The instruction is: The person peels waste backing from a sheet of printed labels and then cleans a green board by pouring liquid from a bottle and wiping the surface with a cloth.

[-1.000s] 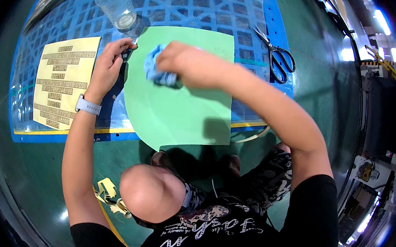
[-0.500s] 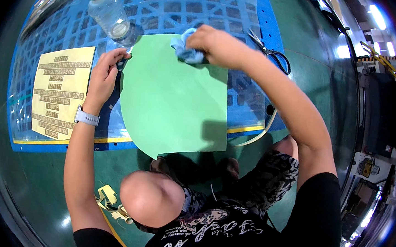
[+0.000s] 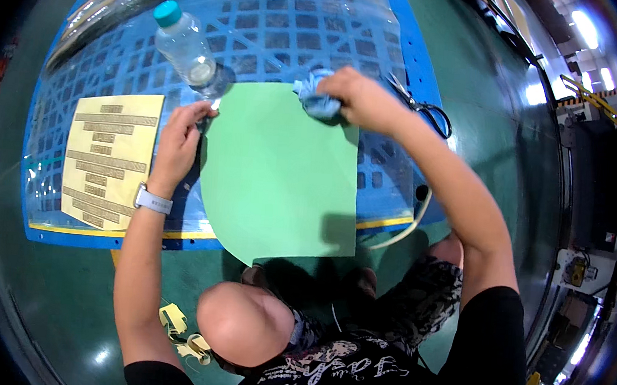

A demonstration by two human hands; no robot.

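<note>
A large green sheet (image 3: 281, 169) lies on a blue grid-patterned surface (image 3: 298, 27), its near edge overhanging the front. My right hand (image 3: 358, 99) is closed on a crumpled blue cloth (image 3: 318, 100) pressed on the sheet's far right corner. At the sheet's left edge my left hand (image 3: 178, 140), with a watch on the wrist, rests with its fingers curled and holds the sheet down.
A clear plastic bottle (image 3: 184, 44) with a teal cap stands just beyond the sheet's far left corner. A yellow sheet (image 3: 107, 157) with brown strips lies at the left. Black-handled scissors (image 3: 425, 108) lie to the right of my right hand. Green floor surrounds the surface.
My right hand has carried the blue cloth from the sheet's left part up and across to its far right corner. My left hand has stayed at the left edge.
</note>
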